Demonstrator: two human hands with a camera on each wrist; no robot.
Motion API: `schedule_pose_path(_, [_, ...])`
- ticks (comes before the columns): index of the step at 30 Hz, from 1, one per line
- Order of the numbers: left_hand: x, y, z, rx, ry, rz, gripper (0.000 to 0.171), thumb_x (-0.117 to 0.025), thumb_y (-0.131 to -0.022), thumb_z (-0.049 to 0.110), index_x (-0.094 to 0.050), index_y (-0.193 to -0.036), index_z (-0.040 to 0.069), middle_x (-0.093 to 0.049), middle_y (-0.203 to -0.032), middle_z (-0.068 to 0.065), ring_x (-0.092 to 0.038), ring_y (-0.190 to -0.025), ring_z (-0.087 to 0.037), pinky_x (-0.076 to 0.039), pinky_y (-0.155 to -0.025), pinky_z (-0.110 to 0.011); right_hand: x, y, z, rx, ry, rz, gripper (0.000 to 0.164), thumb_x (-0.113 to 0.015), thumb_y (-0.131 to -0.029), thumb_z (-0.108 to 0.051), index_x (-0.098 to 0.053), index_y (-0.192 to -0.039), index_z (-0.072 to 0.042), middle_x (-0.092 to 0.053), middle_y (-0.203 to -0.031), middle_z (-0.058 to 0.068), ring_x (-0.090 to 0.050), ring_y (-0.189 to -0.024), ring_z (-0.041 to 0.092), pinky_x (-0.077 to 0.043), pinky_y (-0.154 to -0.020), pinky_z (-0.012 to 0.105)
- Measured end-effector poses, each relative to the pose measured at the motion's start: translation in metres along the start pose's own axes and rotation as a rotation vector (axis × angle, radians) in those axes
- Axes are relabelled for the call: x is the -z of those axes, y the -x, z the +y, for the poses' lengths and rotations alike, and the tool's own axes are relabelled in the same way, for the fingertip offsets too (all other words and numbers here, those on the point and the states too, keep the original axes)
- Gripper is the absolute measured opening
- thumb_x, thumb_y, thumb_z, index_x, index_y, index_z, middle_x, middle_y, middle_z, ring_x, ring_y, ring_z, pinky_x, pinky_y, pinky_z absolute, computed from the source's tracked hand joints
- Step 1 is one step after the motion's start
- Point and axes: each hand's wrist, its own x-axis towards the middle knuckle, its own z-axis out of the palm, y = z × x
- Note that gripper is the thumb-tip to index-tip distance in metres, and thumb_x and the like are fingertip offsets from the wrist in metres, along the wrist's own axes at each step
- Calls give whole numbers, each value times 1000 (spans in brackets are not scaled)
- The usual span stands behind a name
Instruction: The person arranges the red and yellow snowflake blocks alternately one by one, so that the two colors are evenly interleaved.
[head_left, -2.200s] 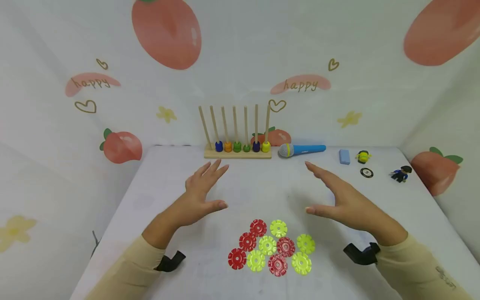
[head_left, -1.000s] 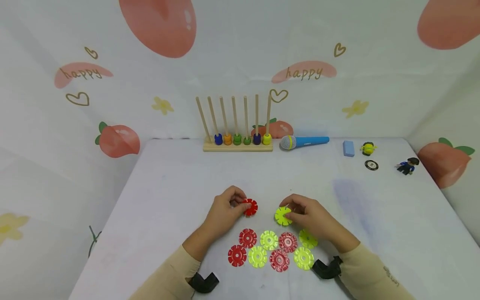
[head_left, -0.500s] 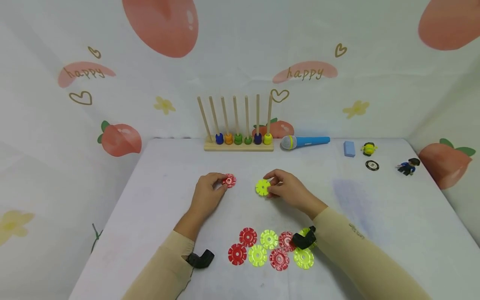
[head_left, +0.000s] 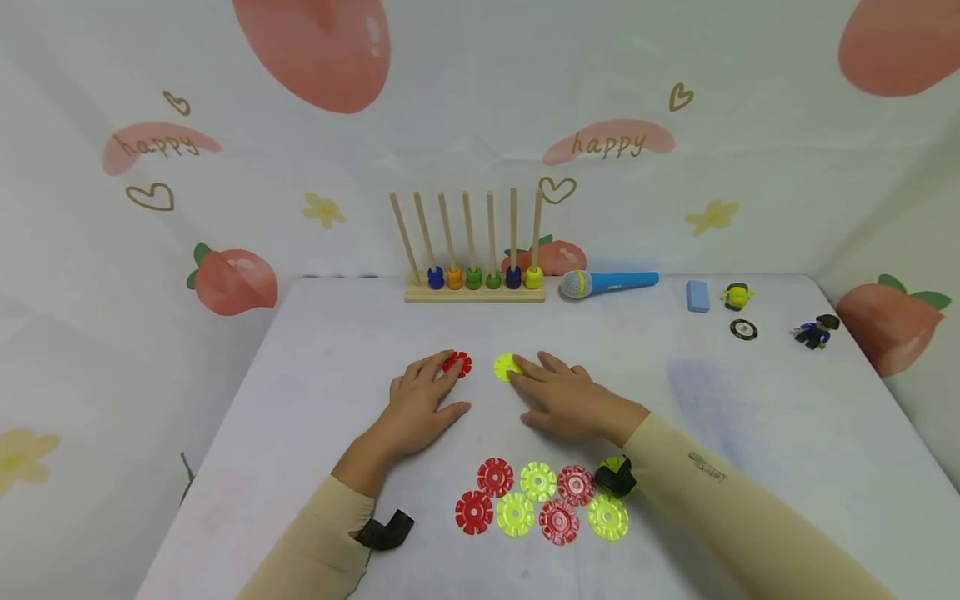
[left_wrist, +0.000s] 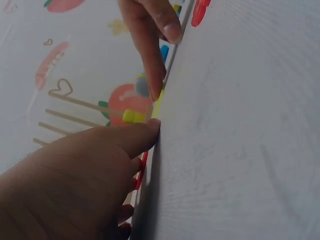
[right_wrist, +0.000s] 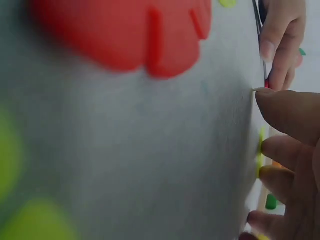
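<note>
Closest, at the bottom centre of the frame, eight notched plastic discs (head_left: 551, 517), four red and four yellow-green, lie loosely grouped on a white-covered table (head_left: 322, 342), one partly hidden by a black wrist mount (head_left: 617, 478). Beyond them, around the middle, I see two bare hands spread low over the cloth. The left hand (head_left: 420, 408), fingers extended and released, touches a separate round red notched plastic disc (head_left: 466, 365); the right hand (head_left: 566, 400), likewise unclenched, rests fingertips on a round yellow-green notched plastic disc (head_left: 502, 367). Half a second ago each disc was pinched; now both lie flat with a gap between them, so I judge them set down, apart from the group. Being round, neither points anywhere or has a long axis. Farther, at upper centre, stands a seven-peg wooden bead rack (head_left: 475, 294), with a blue toy microphone (head_left: 618, 282) lying to its right.
</note>
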Motion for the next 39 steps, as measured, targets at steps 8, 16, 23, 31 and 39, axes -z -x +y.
schedule_pose_path(8, [3, 1, 2, -2, -51, -20, 74, -53, -91, 56, -32, -150, 18, -20, -157, 0, -17, -139, -28, -22, -97, -53, 1, -15, -8, -22, 58, 4, 77, -55, -88, -62, -25, -152, -33, -11, -159, -7, -7, -143, 32, -23, -101, 55])
schedule_pose_path(16, [4, -3, -3, -42, -76, -61, 77, -48, -92, 59, -23, -153, 20, -13, -159, 4, -8, -143, -28, -15, -101, -58, 2, -24, -16, -41, 57, -29, 82, -55, -84, -68, -26, -152, -33, -9, -159, -7, -3, -143, 32, -19, -104, 60])
schedule_pose_path(23, [1, -6, -7, -45, -79, -74, 78, -46, -91, 62, -20, -154, 22, -10, -159, 6, -6, -144, -25, -13, -101, -60, 1, -26, -21, -78, 74, -39, 82, -51, -83, -71, -24, -152, -34, -9, -158, -8, -2, -144, 30, -14, -105, 63])
schedule_pose_path(31, [1, -6, -6, -48, -79, -66, 77, -46, -92, 61, -21, -154, 22, -10, -159, 7, -6, -144, -25, -13, -102, -60, -1, -25, -24, -97, 71, -20, 82, -48, -84, -72, -24, -152, -34, -11, -158, -7, -4, -144, 29, -10, -105, 64])
schedule_pose_path(39, [1, -4, -4, -49, -77, -54, 77, -47, -92, 60, -23, -153, 21, -11, -159, 5, -7, -144, -26, -13, -102, -59, -1, -23, -27, -97, 38, -13, 81, -49, -84, -71, -26, -152, -34, -13, -158, -7, -6, -143, 31, -10, -104, 66])
